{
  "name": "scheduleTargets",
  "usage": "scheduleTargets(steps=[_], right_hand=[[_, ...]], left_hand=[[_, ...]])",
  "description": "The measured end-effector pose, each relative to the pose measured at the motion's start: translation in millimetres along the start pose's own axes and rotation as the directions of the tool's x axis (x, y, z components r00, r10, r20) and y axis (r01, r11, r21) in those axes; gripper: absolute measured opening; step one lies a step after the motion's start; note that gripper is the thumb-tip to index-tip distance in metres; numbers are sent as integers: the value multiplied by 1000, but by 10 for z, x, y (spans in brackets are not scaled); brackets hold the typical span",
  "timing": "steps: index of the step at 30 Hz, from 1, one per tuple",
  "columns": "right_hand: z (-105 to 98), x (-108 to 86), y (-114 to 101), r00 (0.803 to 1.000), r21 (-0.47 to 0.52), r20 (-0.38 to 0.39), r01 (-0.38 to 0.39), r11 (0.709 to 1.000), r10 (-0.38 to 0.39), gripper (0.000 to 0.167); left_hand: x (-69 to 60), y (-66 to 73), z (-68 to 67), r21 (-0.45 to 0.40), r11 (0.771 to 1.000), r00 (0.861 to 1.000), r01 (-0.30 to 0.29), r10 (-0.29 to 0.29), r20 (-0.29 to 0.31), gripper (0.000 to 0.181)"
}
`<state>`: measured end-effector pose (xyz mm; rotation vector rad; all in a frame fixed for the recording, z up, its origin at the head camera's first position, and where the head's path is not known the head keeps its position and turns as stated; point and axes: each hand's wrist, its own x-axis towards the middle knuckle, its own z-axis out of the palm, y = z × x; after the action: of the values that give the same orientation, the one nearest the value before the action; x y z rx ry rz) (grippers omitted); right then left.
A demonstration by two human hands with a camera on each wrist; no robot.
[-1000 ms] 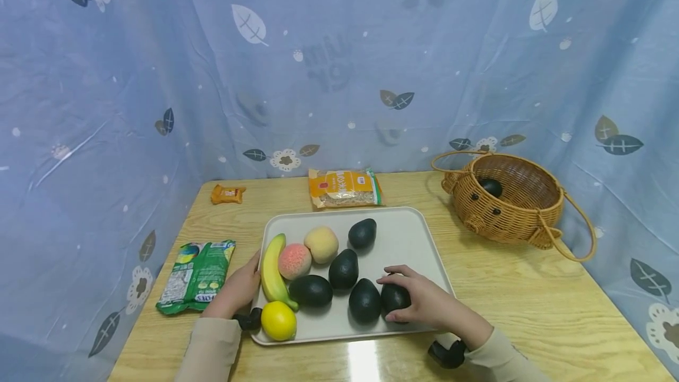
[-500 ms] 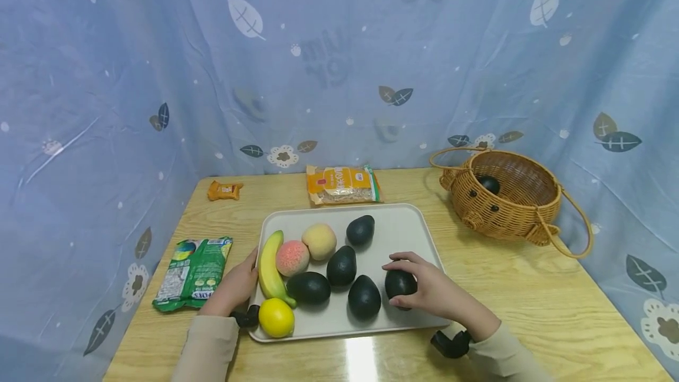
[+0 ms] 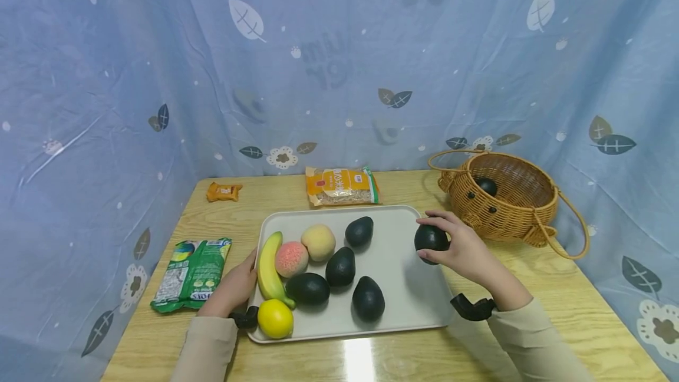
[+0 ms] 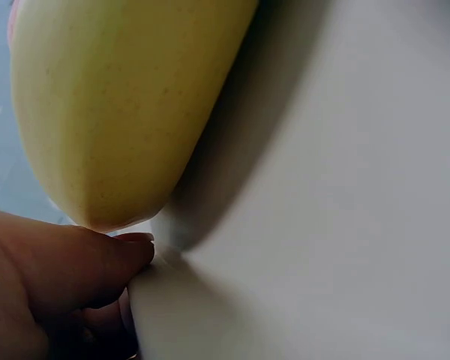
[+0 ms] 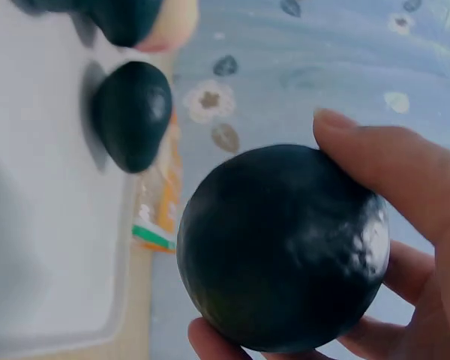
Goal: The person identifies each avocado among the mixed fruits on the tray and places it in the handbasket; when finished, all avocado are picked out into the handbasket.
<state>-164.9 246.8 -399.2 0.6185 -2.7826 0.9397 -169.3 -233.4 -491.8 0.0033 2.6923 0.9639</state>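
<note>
My right hand (image 3: pixel 460 247) holds a dark avocado (image 3: pixel 431 244) between thumb and fingers, raised over the right edge of the tray (image 3: pixel 395 302). The avocado's round end (image 5: pixel 281 247) fills the middle of the right wrist view. My left hand (image 3: pixel 236 283) grips the tray's left rim. In the left wrist view its thumb (image 4: pixel 90 262) lies on top of the rim, with fingers underneath, close to the tip of a banana (image 4: pixel 127 112). On the tray lie several more avocados (image 3: pixel 368 299), two peaches (image 3: pixel 318 242) and a lemon (image 3: pixel 275 318).
A wicker basket (image 3: pixel 498 217) with an avocado (image 3: pixel 486 186) inside stands at the back right, its loop handles sticking out. Behind the tray lies an orange grain bag (image 3: pixel 342 186). A green snack bag (image 3: pixel 193 276) and a small orange packet (image 3: pixel 223 192) are at the left.
My right hand has lifted the avocado off the tray's front right and carried it up, back and to the right. My left hand has stayed on the rim.
</note>
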Motion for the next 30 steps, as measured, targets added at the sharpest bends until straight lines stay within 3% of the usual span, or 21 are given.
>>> scheduleTargets(steps=[11,22,30], right_hand=[[-246,49,71,986,-56,-137,-104,993,96,63],[-599,73,341,933,-58,-285,-244,968,218,65],[-726,156,530,887,-21,-356,-320,947,292,67]], left_hand=[[-20,18,-18,-25,1000,1000,13,-12,15,59],[9,50,-16,-30,999,999,28,-27,21,58],[17,11,-3,-72,996,998,54,-53,21,59]])
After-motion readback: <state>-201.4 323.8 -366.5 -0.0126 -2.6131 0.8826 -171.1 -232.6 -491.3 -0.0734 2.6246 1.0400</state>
